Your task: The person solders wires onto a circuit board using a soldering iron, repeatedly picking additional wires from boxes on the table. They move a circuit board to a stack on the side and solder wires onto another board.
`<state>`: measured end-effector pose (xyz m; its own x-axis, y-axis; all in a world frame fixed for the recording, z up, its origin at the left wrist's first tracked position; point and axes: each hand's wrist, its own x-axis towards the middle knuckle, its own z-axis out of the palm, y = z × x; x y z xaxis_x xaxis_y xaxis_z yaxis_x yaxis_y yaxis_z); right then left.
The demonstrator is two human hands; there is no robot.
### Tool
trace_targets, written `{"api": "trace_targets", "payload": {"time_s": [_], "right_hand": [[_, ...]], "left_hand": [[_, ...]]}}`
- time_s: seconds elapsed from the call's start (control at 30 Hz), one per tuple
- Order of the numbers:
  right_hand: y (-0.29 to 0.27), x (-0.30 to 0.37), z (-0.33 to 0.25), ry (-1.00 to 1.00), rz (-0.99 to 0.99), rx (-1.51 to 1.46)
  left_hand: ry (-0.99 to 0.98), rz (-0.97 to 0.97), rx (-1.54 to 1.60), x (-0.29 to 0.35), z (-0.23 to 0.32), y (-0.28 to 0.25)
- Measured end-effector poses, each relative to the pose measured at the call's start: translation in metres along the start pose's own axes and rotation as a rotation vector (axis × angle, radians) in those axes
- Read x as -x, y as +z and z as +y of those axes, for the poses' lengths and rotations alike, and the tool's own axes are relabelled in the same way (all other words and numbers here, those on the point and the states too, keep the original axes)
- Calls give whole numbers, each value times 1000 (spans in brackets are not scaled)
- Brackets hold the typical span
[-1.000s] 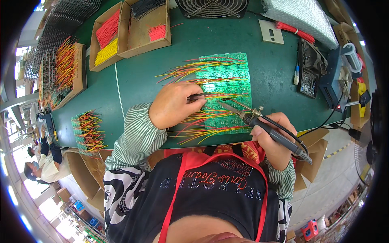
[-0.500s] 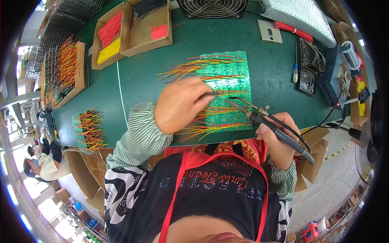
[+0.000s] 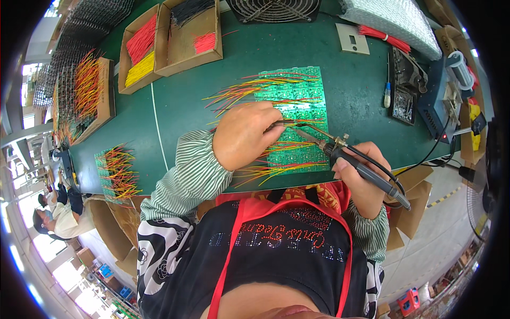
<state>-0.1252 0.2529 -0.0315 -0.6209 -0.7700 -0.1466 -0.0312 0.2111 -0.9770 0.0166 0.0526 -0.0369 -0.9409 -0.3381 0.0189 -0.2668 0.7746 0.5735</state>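
A green circuit board panel (image 3: 297, 154) lies on the bench, with rows of red and yellow wires (image 3: 239, 91) sticking out past its left side. My left hand (image 3: 245, 133) is closed over the panel's left middle. Its fingertips pinch a thin dark piece (image 3: 278, 123) that looks like tweezers, mostly covered by the fingers. From the right, my right hand (image 3: 361, 173) grips a soldering iron (image 3: 374, 178) with a thin solder feed tube (image 3: 324, 133) clamped along it. Iron tip and tube end point at the panel's middle, near the left fingertips; whether they touch it I cannot tell.
Cardboard trays (image 3: 188, 61) of red, yellow and black wires stand at the back left. A second wired panel (image 3: 114, 173) lies at left, below a wire-filled box (image 3: 93, 95). At right are a black tray (image 3: 406, 90), a brush (image 3: 387, 95) and a blue soldering unit (image 3: 438, 106).
My left hand has moved slightly right, bringing its fingertips closer to the iron's tip. The iron and feed tube have shifted a little, their ends now nearer the dark piece.
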Motion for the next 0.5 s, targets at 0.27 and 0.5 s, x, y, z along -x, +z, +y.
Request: {"api": "trace_targets", "payload": {"time_s": [0.27,0.5], "right_hand": [[1,1,-7,78,55,-71],[-4,5,-8,58,64,-84]], "left_hand": [[7,-14,-30,-1,-2,-1],[33,3,-24,2,0,-6]]}}
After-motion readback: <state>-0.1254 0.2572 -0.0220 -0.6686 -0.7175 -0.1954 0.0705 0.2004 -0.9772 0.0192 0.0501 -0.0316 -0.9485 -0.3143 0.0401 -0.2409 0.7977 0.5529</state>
